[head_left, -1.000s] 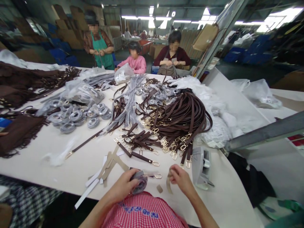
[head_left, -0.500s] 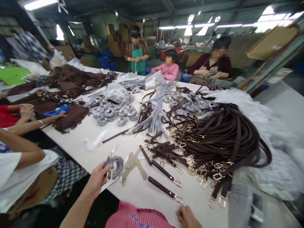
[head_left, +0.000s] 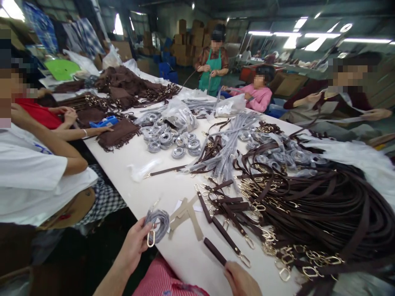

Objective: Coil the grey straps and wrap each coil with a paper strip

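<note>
Pinched in my left hand [head_left: 139, 241] at the table's near edge is a coiled strap [head_left: 161, 224] in clear grey plastic, its gold clasp [head_left: 151, 238] hanging at the fingers. My right hand [head_left: 242, 277] has its fingers closed over the clasp end of a short dark brown strap [head_left: 215, 250], hiding the metal there. Beige strips [head_left: 187, 218] lie crossed between my hands. Just beyond my right hand rests another short brown strap [head_left: 226, 236] with a gold clasp [head_left: 245, 260].
A large heap of long brown straps [head_left: 327, 205] covers the right side. Wrapped coils [head_left: 166, 139] and flat wrapped straps [head_left: 230, 152] lie mid-table. Brown fringed cloth [head_left: 115, 133] is at the left, beside a seated co-worker in white [head_left: 33, 172]. Other people work across the table.
My right hand has moved from beside the clasp onto the short brown strap and covers that end. The camera view has turned left; my left hand still holds the coiled strap.
</note>
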The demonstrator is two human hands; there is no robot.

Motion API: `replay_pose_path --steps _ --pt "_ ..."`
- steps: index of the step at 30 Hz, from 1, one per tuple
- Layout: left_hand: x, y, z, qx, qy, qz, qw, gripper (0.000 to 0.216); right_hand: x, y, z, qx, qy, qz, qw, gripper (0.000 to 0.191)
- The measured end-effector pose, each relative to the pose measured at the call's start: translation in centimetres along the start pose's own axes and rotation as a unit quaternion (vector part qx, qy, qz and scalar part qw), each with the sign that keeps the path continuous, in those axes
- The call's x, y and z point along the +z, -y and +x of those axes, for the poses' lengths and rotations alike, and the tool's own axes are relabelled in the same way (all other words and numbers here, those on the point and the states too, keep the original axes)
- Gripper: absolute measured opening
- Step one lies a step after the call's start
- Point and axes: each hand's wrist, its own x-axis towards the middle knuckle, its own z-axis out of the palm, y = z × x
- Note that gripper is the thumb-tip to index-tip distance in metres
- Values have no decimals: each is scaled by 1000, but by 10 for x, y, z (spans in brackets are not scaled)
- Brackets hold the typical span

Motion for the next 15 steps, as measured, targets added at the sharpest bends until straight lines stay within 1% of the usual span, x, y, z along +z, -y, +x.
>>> replay_pose_path --steps 2,5,7,8,10,13,15 --pt "0 -1 -4 -5 -6 1 1000 67 10 24 45 -18 44 -1 999 14" --pt "-4 -6 -9 -8 -25 2 1000 69 31 59 106 5 63 -14 998 6" --pt "-10 -8 -12 -3 -43 -2 999 67 43 73 131 34 70 -21 997 16" --pt "-14 -8 -14 0 -51 -5 999 65 47 76 139 46 76 -21 996 19" --pt "-21 -8 -17 2 -66 -10 998 65 50 75 146 62 93 -10 994 17" --pt "-27 -7 -19 -1 -74 -13 997 66 49 63 150 74 117 27 990 10" --pt "-26 -7 -19 -5 -75 -12 997 66 48 55 153 77 127 57 987 8"
